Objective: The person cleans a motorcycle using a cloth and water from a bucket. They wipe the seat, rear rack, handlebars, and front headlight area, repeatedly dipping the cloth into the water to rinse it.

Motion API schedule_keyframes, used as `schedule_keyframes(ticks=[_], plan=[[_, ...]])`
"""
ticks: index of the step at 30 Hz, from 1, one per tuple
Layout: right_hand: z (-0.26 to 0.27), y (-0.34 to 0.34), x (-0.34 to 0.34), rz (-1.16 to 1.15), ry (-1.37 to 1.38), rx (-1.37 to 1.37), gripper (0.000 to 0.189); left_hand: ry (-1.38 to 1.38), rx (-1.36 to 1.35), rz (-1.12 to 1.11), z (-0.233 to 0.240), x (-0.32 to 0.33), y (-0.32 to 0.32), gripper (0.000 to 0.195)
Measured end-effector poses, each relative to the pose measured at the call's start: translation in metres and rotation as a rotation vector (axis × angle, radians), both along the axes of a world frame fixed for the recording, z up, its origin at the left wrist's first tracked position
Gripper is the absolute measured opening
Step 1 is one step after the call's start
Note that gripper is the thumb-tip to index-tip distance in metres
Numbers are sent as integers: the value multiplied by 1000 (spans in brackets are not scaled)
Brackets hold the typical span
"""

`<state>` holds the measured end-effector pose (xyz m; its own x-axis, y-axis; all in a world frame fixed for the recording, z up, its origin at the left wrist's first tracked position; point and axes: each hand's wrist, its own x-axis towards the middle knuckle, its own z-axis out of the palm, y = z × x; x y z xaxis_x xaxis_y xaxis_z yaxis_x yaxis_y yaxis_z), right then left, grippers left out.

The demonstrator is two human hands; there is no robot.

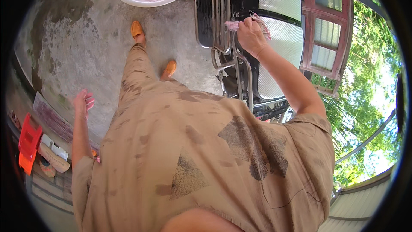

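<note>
My right hand (250, 37) grips a crumpled pink-and-white cloth (232, 25), which sticks out on both sides of the fist. That hand is over the edge of a long seat (280, 61) with a silver textured cover and black trim, on what looks like a motorcycle. Whether the cloth touches the seat cannot be told. Beside the seat are a chrome rail (248, 77) and a metal rack (220, 19). My left hand (83, 100) hangs at my side above the concrete floor, its fingers loosely curled and apart, with nothing visible in it.
Ahead on the concrete floor (106, 38) stands a white plastic basin (154, 4) holding cloudy, reddish liquid. At the left are a worn plank (54, 116), a red plastic object (29, 135) and several shoes (53, 158). Wood-framed windows (326, 29) lie beyond the seat.
</note>
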<state>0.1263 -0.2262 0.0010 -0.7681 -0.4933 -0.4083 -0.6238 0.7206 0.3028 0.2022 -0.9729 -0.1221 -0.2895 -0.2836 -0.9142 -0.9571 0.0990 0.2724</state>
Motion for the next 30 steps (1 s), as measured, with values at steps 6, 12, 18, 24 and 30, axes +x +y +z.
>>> schedule_keyframes(ticks=[6, 12, 18, 24, 30], plan=[[45, -4, 119, -210, 94, -65, 12, -41, -14, 58, -6, 108, 63, 37], [97, 0, 255, -331, 211, -263, 7, 225, -1, -131, -47, 125, 145, 31], [82, 23, 259, -301, 311, -398, 9, 419, 598, -589, 64, 74, 411, 42], [55, 14, 160, -276, 378, -292, 10, 846, 666, -739, 77, 83, 584, 42], [72, -2, 236, -377, 273, -207, 9, 597, 665, -616, 15, 78, 465, 40]])
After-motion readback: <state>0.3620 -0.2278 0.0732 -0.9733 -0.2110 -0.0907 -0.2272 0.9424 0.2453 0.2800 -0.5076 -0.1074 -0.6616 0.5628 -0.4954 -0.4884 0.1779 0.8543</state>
